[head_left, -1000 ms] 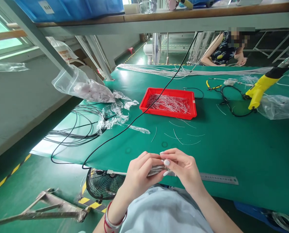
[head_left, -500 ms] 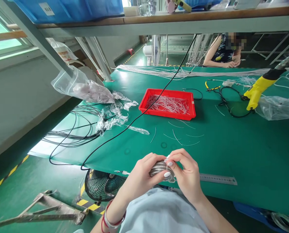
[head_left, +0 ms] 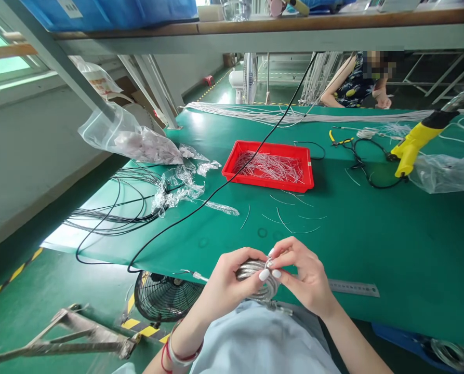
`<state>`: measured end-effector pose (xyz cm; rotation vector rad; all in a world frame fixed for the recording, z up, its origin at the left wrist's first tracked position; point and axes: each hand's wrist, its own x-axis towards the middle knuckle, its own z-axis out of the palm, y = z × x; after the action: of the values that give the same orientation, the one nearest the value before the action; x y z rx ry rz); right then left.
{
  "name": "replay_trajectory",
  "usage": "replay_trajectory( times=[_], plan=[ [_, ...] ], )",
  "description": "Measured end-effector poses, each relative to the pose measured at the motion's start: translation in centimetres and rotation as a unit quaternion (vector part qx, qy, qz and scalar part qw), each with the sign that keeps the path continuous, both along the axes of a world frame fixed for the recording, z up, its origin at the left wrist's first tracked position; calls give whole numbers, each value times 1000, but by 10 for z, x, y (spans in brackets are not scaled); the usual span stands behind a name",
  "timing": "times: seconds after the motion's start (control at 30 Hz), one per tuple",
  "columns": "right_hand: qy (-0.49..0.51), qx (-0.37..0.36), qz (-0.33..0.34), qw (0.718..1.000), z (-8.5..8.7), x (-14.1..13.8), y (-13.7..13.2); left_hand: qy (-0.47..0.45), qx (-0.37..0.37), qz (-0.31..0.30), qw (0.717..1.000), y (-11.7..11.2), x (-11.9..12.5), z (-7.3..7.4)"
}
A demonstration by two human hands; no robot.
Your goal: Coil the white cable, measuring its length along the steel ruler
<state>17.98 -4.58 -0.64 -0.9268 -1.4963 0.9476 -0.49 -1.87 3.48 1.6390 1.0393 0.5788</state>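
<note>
A small coil of silvery cable (head_left: 260, 282) sits between both hands at the near edge of the green table (head_left: 391, 234). My left hand (head_left: 227, 283) is wrapped round the coil's left side, thumb on top. Fingertips of my right hand (head_left: 304, 275) pinch the coil's upper right part. A loose cable end with a plug hangs from the coil toward my lap.
A red tray (head_left: 268, 166) of thin white wires lies mid-table, with a few stray wires in front of it. A black cable crosses the table. Also here: a steel ruler (head_left: 352, 287), a yellow tool (head_left: 411, 145), plastic bags (head_left: 134, 140), black cables at left, a floor fan (head_left: 163, 296). Another person sits at the far side.
The coil has turned in my hands so its loops show more openly, and both hands have dropped slightly toward my lap. The right fingers shifted their pinch on the coil.
</note>
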Motion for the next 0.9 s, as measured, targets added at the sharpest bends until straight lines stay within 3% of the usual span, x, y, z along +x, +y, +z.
replay_trajectory(
  times=[0.27,0.4,0.57,0.77,0.9],
  plan=[
    [-178,167,14,970,4,17,-3,1,-41,-51,998,-12,0,-1],
    [-287,236,0,928,9,26,-15,2,-5,-73,997,-27,-2,1],
    [-390,328,63,858,22,35,-35,14,92,-91,991,-57,0,-1],
    [-364,398,94,837,43,35,-60,58,201,-93,974,-100,6,-20],
    [-388,442,118,800,31,30,-80,108,228,-89,964,-132,-1,-41]
  ],
)
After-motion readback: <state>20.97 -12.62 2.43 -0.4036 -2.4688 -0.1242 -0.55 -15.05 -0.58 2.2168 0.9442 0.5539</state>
